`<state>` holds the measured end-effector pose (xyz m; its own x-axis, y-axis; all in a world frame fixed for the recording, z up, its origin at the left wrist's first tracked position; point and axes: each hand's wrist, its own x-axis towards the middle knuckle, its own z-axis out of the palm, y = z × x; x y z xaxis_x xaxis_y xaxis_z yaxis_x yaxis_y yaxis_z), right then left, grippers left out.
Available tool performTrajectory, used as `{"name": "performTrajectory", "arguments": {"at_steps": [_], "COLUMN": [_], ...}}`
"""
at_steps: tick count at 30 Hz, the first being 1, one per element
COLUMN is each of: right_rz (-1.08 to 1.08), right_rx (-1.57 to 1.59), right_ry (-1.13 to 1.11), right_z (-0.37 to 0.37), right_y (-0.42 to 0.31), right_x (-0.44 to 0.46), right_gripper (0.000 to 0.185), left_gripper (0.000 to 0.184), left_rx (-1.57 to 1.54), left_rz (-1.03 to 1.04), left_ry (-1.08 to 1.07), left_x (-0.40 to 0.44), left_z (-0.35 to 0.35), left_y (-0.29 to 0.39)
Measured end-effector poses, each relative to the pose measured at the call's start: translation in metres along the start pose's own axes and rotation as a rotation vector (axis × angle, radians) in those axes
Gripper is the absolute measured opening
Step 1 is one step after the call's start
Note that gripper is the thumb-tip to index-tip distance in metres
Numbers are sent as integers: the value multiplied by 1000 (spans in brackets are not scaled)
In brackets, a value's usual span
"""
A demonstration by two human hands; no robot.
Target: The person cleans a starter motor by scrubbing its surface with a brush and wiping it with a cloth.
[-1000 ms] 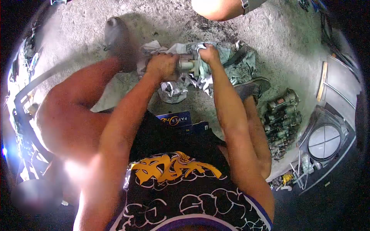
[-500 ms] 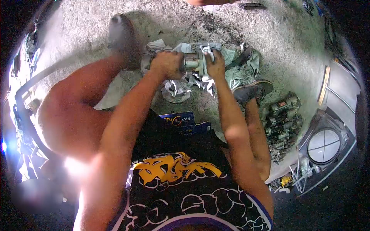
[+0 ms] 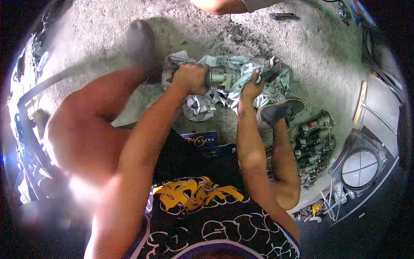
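My left hand (image 3: 189, 79) is closed over the body of a greasy metal part that looks like a starter motor (image 3: 218, 78), lying sideways on crumpled grey-white rags (image 3: 202, 105). Between my two hands its bright cylindrical section shows; my left hand covers part of the rest. My right hand (image 3: 252, 89) is at the part's right end, thumb up and fingers curled round a pale rag (image 3: 249, 71) bunched against the metal. Just right of that hand a dark strip-like object (image 3: 271, 73) lies on the rags, its kind unclear.
Several similar greasy motors (image 3: 317, 138) stand in a row beyond my right leg. A blue "Paper One" box piece (image 3: 200, 140) lies before me. A dark tool (image 3: 284, 16) sits on the concrete floor (image 3: 189, 34); another person's limb (image 3: 220, 5) shows at the top. A framed round panel (image 3: 360, 166) is at right.
My right hand has shifted right and slightly down with the rag, opening a wider gap between my hands. My left hand keeps its hold. The other person's limb reaches further into view.
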<state>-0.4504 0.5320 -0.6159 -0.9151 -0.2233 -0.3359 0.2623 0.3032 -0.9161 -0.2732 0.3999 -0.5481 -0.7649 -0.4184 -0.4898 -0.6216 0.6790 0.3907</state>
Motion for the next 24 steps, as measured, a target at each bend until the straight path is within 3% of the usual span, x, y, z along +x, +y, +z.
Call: {"name": "performTrajectory", "arguments": {"at_steps": [2, 3, 4, 6, 9, 12, 16, 20, 24], "right_rz": [-179, -473, -635, -371, -457, -334, -480, -692, -745], "right_rx": [-109, -424, -619, -888, -1124, -1166, -1118, -747, -739], "right_ry": [-170, -447, -507, -638, -751, -780, -717, -832, -870], "right_z": [-9, -10, 3, 15, 34, 40, 31, 4, -21], "right_y": [73, 63, 18, 8, 13, 14, 6, -6, -26], "right_x": [15, 16, 4, 21, 39, 49, 35, 23, 0], "right_gripper": [31, 37, 36, 41, 42, 38, 34, 24, 27], "left_gripper": [60, 65, 71, 71, 73, 76, 60, 57, 53], "left_rx": [19, 38, 60, 42, 25, 39, 20, 26, 33], "left_rz": [10, 21, 31, 6, -3, 13, -6, 3, -4], "left_ry": [-13, -4, 12, -25, -44, -43, -52, -48, -43], "left_x": [-5, -5, -3, -2, -1, 1, -1, -2, 1], "left_z": [9, 11, 11, 13, 16, 13, 2, 3, 2], "left_y": [3, 3, 1, 3, 4, 0, 5, -1, 3]}}
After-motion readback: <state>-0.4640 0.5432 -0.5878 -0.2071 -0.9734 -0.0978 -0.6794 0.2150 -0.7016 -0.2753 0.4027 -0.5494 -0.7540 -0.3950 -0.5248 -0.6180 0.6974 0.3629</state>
